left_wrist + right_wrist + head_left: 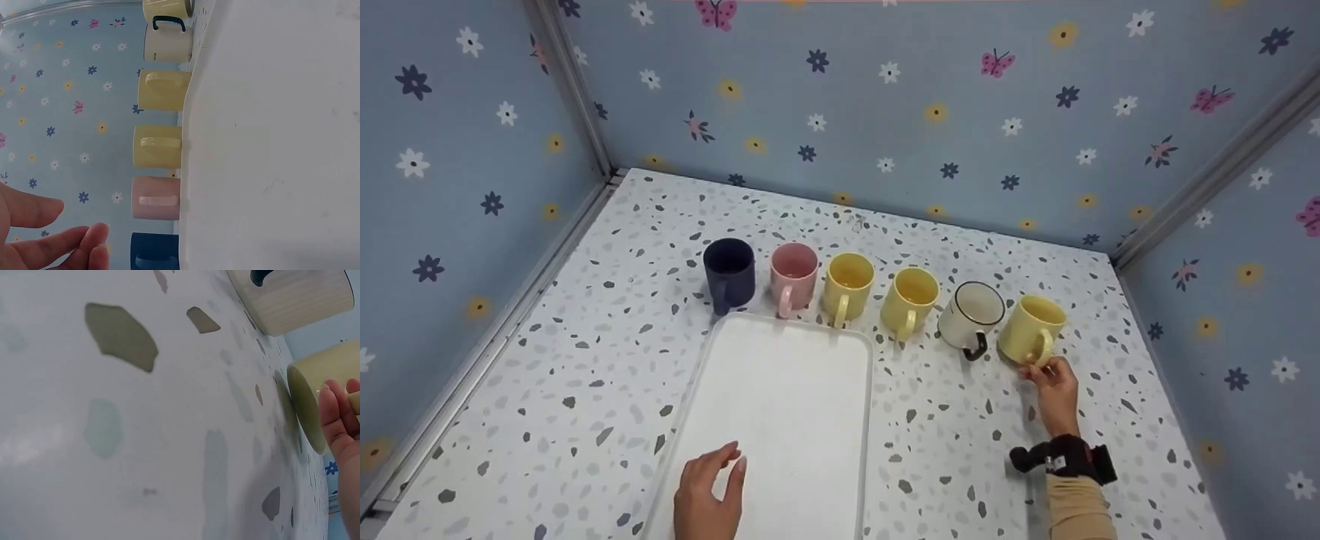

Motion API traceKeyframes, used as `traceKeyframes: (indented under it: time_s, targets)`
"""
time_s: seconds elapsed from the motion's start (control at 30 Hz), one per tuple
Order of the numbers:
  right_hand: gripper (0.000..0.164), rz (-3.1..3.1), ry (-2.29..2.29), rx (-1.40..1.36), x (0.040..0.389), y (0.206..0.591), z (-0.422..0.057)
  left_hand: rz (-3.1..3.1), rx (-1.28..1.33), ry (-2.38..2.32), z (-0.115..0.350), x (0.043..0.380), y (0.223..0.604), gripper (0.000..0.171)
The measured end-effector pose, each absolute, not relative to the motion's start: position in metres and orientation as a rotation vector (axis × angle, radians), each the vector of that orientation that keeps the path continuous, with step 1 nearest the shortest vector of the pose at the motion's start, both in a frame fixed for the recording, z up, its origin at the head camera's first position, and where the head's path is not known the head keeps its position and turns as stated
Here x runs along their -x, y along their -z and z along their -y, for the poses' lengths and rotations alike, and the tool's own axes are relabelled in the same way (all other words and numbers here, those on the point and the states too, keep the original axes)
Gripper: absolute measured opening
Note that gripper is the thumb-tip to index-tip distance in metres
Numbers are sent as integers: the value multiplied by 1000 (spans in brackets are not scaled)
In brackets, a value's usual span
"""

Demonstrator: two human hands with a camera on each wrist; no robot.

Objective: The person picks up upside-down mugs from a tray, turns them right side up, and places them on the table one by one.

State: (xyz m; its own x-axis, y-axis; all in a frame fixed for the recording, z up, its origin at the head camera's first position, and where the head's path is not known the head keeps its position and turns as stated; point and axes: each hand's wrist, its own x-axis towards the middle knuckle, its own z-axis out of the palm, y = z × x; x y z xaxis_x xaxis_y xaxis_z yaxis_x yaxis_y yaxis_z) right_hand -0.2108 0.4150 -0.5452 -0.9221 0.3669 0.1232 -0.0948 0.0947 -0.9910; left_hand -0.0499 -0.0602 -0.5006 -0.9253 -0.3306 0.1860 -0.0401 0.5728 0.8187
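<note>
My right hand (1056,396) holds the handle of the rightmost yellow mug (1021,330). In the right wrist view that yellow mug (329,371) shows part of its underside, so its base looks lifted from the table. Left of it stands a white mug (958,324) with a black rim and black handle. Over the lower part of a white tray (791,420) hovers my left hand (709,491), thumb and fingers apart with nothing between them. The left wrist view also shows that left hand (53,233), away from the mugs.
Leftward along the row stand two more yellow mugs (901,304) (846,296), a pink mug (802,289) and a dark blue mug (739,283), handles toward me. They sit behind the tray's far edge on a speckled table (607,360). Flowered panels (855,97) enclose the back and sides.
</note>
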Motion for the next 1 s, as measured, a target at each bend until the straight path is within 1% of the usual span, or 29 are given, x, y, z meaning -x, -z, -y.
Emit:
traceKeyframes:
  time_s: [0.2, 0.27, 0.43, 0.67, 0.77, 0.9, 1.0]
  targets:
    - [9, 2105, -1878, 303, 206, 554, -422, 2453, -253, 1286, 61, 51, 507, 18]
    - [10, 2132, -1860, 311, 205, 557, -424, 2462, -256, 1296, 62, 51, 508, 18]
    - [20, 2213, -1820, 320, 203, 561, -428, 2537, -292, 1324, 62, 52, 504, 19]
    - [19, 2335, -1737, 399, 201, 559, -426, 2608, -308, 1362, 61, 55, 502, 20]
    - [24, 2394, -1669, 447, 197, 554, -424, 2631, -302, 1393, 62, 57, 501, 22]
    - [37, 2387, -1601, 552, 188, 546, -421, 2663, -301, 1433, 66, 62, 495, 28]
    - [43, 2335, -1460, 614, 180, 536, -417, 2671, -293, 1423, 73, 69, 487, 31]
